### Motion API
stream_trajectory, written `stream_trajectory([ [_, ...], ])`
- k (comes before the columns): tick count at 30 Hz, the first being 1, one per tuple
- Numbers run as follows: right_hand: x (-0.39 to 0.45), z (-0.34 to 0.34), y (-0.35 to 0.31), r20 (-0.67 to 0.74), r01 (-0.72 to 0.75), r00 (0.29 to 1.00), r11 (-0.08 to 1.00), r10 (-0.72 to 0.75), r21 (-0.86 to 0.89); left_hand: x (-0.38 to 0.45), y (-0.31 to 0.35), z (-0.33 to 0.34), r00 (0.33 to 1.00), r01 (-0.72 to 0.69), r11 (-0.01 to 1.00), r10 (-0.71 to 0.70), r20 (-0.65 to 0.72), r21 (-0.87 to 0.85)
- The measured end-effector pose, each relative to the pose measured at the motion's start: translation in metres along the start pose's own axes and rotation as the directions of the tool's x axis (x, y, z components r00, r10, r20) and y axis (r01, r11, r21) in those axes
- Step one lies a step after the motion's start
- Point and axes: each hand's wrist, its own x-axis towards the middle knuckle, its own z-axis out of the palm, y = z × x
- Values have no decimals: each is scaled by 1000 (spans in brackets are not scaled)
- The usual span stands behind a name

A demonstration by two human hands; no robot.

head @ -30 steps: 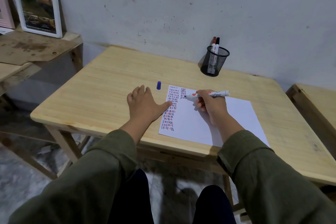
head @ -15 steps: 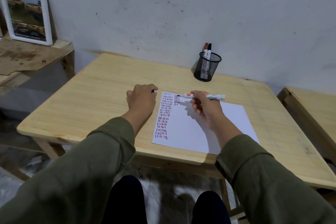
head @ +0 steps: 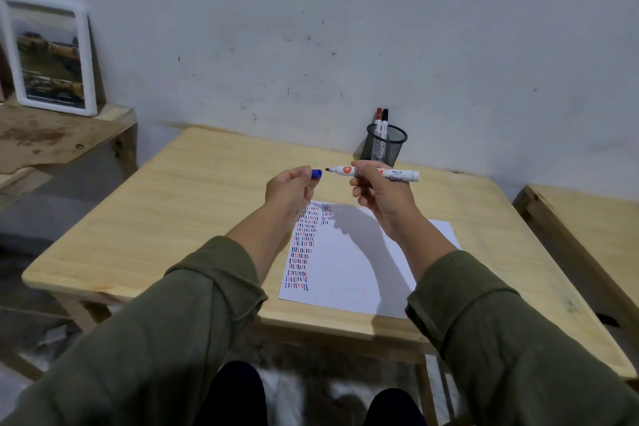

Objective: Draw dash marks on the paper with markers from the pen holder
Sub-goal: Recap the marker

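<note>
Both hands are raised above the wooden table [head: 179,218]. My right hand [head: 383,201] grips a white marker [head: 403,175] held level, its uncapped tip pointing left. My left hand [head: 290,190] pinches the blue cap [head: 316,174], a small gap away from that tip. Below them lies the white paper [head: 349,273], with columns of blue, red and black dashes along its left side. The black mesh pen holder [head: 389,145] stands at the table's back edge by the wall and holds two markers [head: 381,121], one red-capped and one black-capped.
A white-framed picture [head: 52,55] leans on the wall on a lower wooden shelf [head: 52,135] at the left. Another wooden table [head: 587,228] stands at the right. My knees show under the table's front edge.
My left hand picked the blue cap off the table and lifted it. My right hand raised the marker off the paper, and the two now face each other in the air.
</note>
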Motion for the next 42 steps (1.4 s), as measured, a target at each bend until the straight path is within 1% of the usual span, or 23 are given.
stream_trajectory([
  [9, -3, -3, -9, -1, 26, 1000, 998, -26, -56, -13, 11, 14, 999, 21, 999, -22, 47, 38],
  [13, -4, -4, -14, 26, 56, 998, 992, -53, -114, -20, 13, 20, 994, 18, 997, -27, 107, 80],
  [17, -7, -6, -22, 96, 115, 990, 976, -99, -185, -24, 20, 24, 992, 48, 995, -58, 116, 86],
  [19, -8, -5, -26, 107, 131, 988, 975, -113, -182, -27, 24, 26, 990, 66, 996, -73, 123, 63],
  [21, -8, -2, -28, 76, 124, 990, 984, -116, -124, -31, 25, 32, 992, 63, 998, -62, 111, -5],
  [23, -9, 3, -28, 0, 92, 996, 996, -92, -1, -37, 23, 38, 997, 20, 998, -16, 76, -57],
  [25, -11, 7, -26, -85, 40, 996, 988, -28, 146, -39, 17, 41, 997, -45, 995, 50, 55, -87],
  [27, -15, 9, -23, -104, -11, 994, 972, 36, 235, -40, 13, 40, 993, -92, 990, 98, 60, -105],
  [29, -16, 9, -23, -60, -48, 996, 966, 65, 252, -40, 12, 37, 989, -109, 986, 121, 83, -128],
  [31, -18, 7, -28, 27, -68, 998, 969, 64, 239, -39, 14, 37, 988, -108, 982, 123, 95, -156],
  [33, -20, 3, -33, 125, -82, 991, 967, 53, 240, -36, 20, 38, 991, -94, 978, 109, 74, -188],
  [36, -21, -11, -43, 268, -149, 960, 952, 75, 269, -26, 31, 38, 995, -83, 976, 93, 39, -200],
  [38, -19, -21, -48, 347, -201, 932, 942, 101, 268, -17, 39, 41, 993, -90, 982, 102, 62, -167],
  [40, -15, -27, -50, 357, -207, 927, 950, 113, 236, -9, 42, 48, 988, -95, 990, 107, 115, -107],
  [42, -7, -32, -49, 313, -156, 944, 976, 101, 154, -3, 44, 60, 978, -97, 995, 102, 185, -32],
])
